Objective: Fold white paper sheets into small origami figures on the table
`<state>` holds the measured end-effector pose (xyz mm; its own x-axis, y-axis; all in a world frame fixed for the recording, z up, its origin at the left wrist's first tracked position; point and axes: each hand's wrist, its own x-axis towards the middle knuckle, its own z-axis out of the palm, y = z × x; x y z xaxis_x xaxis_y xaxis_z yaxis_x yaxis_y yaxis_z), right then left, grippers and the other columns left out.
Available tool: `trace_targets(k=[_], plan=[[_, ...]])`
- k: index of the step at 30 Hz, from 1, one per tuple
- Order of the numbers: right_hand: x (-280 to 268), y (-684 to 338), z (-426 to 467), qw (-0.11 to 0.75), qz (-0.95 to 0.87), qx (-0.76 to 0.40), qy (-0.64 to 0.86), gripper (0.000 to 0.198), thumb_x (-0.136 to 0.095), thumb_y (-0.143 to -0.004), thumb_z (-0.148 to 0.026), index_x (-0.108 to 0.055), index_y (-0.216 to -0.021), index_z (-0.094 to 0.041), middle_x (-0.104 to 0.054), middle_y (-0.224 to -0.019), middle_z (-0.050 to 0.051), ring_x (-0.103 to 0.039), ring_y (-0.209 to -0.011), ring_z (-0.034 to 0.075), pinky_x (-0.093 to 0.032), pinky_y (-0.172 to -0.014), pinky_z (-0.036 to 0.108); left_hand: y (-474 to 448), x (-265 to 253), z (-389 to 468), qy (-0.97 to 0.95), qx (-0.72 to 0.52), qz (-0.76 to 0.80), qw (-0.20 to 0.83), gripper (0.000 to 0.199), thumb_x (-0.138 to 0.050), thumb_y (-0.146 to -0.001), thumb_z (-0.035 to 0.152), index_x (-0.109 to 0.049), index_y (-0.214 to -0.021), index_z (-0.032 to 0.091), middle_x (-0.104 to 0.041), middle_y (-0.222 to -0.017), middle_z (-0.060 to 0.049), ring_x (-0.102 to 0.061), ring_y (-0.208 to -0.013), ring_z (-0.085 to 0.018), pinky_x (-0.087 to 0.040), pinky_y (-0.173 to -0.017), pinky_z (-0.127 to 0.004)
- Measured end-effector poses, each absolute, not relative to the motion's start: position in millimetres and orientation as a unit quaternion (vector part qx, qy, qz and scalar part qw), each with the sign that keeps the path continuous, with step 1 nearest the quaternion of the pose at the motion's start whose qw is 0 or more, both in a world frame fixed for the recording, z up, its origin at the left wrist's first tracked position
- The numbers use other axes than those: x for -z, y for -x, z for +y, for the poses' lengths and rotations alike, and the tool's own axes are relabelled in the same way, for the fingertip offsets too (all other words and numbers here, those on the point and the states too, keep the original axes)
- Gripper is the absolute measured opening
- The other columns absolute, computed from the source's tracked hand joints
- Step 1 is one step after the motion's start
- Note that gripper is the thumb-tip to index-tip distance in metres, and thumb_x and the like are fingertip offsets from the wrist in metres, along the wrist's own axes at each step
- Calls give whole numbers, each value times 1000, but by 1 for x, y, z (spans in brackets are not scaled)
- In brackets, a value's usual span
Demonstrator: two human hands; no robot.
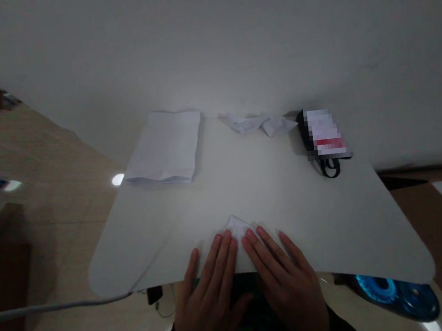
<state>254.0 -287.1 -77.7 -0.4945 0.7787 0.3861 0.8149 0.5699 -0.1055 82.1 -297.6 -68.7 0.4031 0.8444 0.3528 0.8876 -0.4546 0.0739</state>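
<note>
A small folded piece of white paper (234, 224) lies flat near the front edge of the white table, its pointed tip facing away from me. My left hand (214, 287) presses its outstretched fingertips on the paper's left side. On the right side rest the fingertips of my right hand (282, 275), also stretched out flat. Neither hand grips anything. Much of the paper is hidden under my fingers.
Toward the back left of the table (246, 184) lies a stack of white paper (167, 147). Folded paper shapes (264, 123) sit along the wall. A black-edged pouch with a strap (330, 167) is at the back right. A grey cable (62, 307) crosses at left.
</note>
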Motion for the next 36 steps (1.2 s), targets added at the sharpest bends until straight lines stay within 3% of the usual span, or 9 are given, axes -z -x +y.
trace_targets(k=[4,7,11,17,20,23,26,29,36], plan=[[80,-255,-289,234,-855,53,460,41,-40,-94,-12,-51,-133,-13,-56,-135,6,-49,-127,22,-33,-111,43,-51,62,-305,831,146,-529,86,66,-48,-88,52,-43,-139,12,-50,-140,-11,-47,-129,-25,-10,-119,-43],[87,-264,-293,297,-847,44,439,37,-44,-93,-11,-56,-128,-13,-65,-123,8,-58,-116,22,-46,-98,42,-21,55,-302,822,117,-544,122,65,-48,-89,48,-39,-141,10,-47,-142,-15,-45,-130,-30,-13,-117,-51],[89,-277,-296,380,-832,29,402,29,-51,-91,-11,-63,-117,-16,-73,-103,7,-66,-92,19,-53,-82,39,-5,49,-286,772,151,-605,122,56,-44,-91,44,-46,-135,8,-51,-137,-20,-46,-129,-34,-26,-110,-56],[49,-282,-275,438,-795,-77,414,16,-54,-91,-15,-69,-90,-18,-71,-73,3,-63,-67,15,-51,-67,32,-47,13,-227,748,312,-584,-36,35,-53,-89,40,-64,-113,15,-66,-118,-13,-60,-112,-27,-47,-98,-47],[30,-281,-230,512,-652,-234,508,14,-68,-82,-28,-66,-71,-19,-68,-68,1,-62,-64,15,-50,-61,27,-78,-7,-174,720,427,-493,-237,31,-50,-91,40,-69,-102,17,-72,-106,-8,-66,-101,-21,-51,-93,-37],[24,-274,-169,588,-512,-398,484,22,-77,-68,-35,-64,-65,-18,-65,-64,0,-58,-58,13,-46,-56,26,-104,-12,-114,649,526,-384,-393,40,-52,-89,47,-67,-104,13,-73,-99,-10,-69,-93,-20,-54,-86,-35],[30,-265,-119,638,-427,-452,454,25,-82,-59,-37,-66,-65,-18,-62,-61,-2,-53,-56,11,-41,-55,25,-116,0,-69,640,523,-360,-433,44,-68,-75,49,-69,-99,12,-73,-98,-12,-69,-91,-21,-54,-85,-34],[42,-256,-94,643,-419,-472,435,26,-83,-56,-36,-69,-66,-18,-62,-63,-2,-51,-58,11,-39,-57,25,-112,19,-50,629,499,-383,-457,48,-76,-65,47,-69,-97,13,-74,-90,-10,-69,-79,-21,-55,-72,-32],[60,-250,-93,596,-444,-509,436,24,-82,-57,-37,-70,-66,-18,-63,-64,-2,-51,-59,12,-39,-58,27,-103,48,-60,608,499,-466,-406,35,-66,-74,49,-68,-81,15,-65,-62,1,-54,-47,-9,-41,-41,-20]])
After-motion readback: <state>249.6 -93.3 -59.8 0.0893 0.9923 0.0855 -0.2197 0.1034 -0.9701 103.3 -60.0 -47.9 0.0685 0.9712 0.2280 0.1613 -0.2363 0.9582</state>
